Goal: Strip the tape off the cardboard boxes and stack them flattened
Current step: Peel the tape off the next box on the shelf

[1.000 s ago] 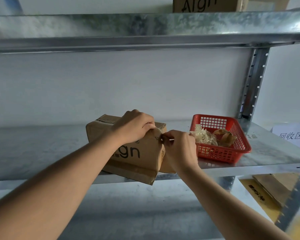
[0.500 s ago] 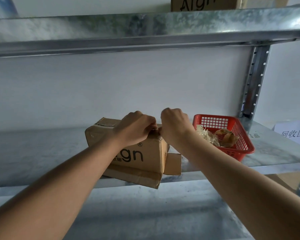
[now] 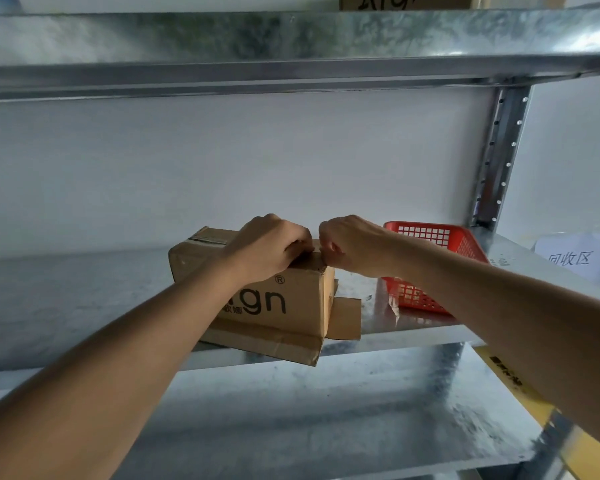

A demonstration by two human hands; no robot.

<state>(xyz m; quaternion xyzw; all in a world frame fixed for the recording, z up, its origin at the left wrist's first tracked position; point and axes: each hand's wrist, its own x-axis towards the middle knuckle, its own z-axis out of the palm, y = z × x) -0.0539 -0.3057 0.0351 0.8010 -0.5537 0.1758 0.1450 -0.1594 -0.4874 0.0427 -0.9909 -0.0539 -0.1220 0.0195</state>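
A brown cardboard box with black lettering stands on the middle metal shelf, its lower flaps spread out under it. My left hand lies over the box's top right edge with curled fingers holding it. My right hand is curled at the box's top right corner, its fingertips pinching at the edge there. The tape itself is too small to make out between the fingers.
A red plastic basket sits on the shelf right of the box, partly behind my right forearm. A paper sign is at the far right. Another box stands on the upper shelf. Flat cardboard lies below right.
My right hand rose from the box's right side to its top corner, beside my left hand. The box's side flap now hangs open. The view shifted slightly downward.
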